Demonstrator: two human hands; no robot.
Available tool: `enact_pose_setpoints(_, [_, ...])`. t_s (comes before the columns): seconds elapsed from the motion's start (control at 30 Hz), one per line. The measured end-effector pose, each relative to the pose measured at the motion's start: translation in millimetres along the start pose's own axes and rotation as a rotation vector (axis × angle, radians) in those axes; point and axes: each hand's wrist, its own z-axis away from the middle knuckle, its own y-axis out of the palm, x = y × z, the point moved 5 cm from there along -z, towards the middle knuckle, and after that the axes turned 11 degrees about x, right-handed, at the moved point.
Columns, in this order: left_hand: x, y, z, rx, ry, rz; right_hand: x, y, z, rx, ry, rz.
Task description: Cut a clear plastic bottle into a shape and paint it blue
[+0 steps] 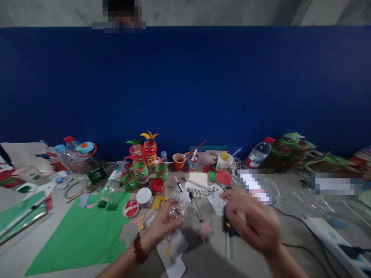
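Observation:
My left hand (168,220), with a dark red bead bracelet at the wrist, is closed round a clear plastic bottle piece (177,206). Over on the right, my right hand (252,222) has its fingers curled; what they hold, if anything, is too blurred to make out. Its fingertips are beside a small white paper (215,204) with blue marks. Partly hidden under that hand lies a black glue gun (228,224), a translucent stick (227,247) projecting towards me. Between the hands are a black pen (194,205) and a pink paper cutout (205,231). Cut white paper (171,256) lies below my left hand.
Green sheet (84,231) spreads at left. Red paint jar (157,186), white-lidded jar (144,197) and painted face cups (140,170) stand behind. A bottle (259,152) stands by the blue partition (185,85). A power strip (333,243) and cables lie right. Another person shows beyond.

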Motion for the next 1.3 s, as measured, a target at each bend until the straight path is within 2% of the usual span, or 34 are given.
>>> enact_pose_setpoints(0.1, [-9, -5.4, 3, -0.026, 0.000, -0.367, -12, -39, -68, -0.026, 0.216, 0.280])
enact_pose_setpoints(0.17, [-9, -4.3, 4, -0.003, -0.028, -0.497, -18, -43, -97, 0.095, 0.285, 0.443])
enact_pose_setpoints(0.23, [-6, -2.3, 4, 0.002, -0.065, -0.565, -22, -30, -115, 0.169, 0.275, 0.481])
enact_pose_setpoints(0.37, [-4, 0.9, 3, -0.001, -0.115, -0.657, -30, 22, -145, 0.276, 0.283, 0.569])
enact_pose_setpoints(0.47, [-9, 2.3, 5, 0.021, -0.092, -0.725, -34, 53, -163, 0.327, 0.315, 0.612])
enact_pose_setpoints(0.53, [-15, 3.1, 7, 0.041, -0.049, -0.762, -36, 63, -172, 0.342, 0.340, 0.627])
enact_pose_setpoints(0.63, [-20, 4.4, 8, 0.060, 0.004, -0.818, -33, 61, -177, 0.332, 0.371, 0.632])
enact_pose_setpoints(0.7, [-20, 5.2, 7, 0.054, 0.006, -0.882, -26, 51, -171, 0.290, 0.397, 0.631])
enact_pose_setpoints(0.77, [-18, 6.7, 7, 0.047, -0.002, -0.947, -16, 38, -155, 0.237, 0.434, 0.622])
enact_pose_setpoints(0.87, [-15, 10.9, 9, 0.053, -0.009, -1.021, -2, 28, -106, 0.208, 0.452, 0.574])
enact_pose_setpoints(0.9, [-15, 12.5, 9, 0.052, -0.006, -1.045, 3, 31, -86, 0.214, 0.428, 0.533])
enact_pose_setpoints(0.97, [-16, 16.0, 11, 0.046, 0.008, -1.098, 14, 40, -45, 0.148, 0.305, 0.332])
enact_pose_setpoints(1.03, [-18, 19.9, 11, 0.048, 0.022, -1.154, 24, 56, -9, 0.134, 0.197, 0.172])
enact_pose_setpoints(1.1, [-20, 23.8, 10, 0.059, 0.025, -1.214, 30, 71, 15, 0.125, 0.191, 0.080])
enact_pose_setpoints(1.17, [-20, 26.6, 8, 0.067, 0.010, -1.265, 34, 83, 26, 0.125, 0.223, 0.062])
enact_pose_setpoints(1.3, [-18, 29.5, 6, 0.073, -0.046, -1.308, 37, 97, 25, 0.170, 0.260, 0.082])
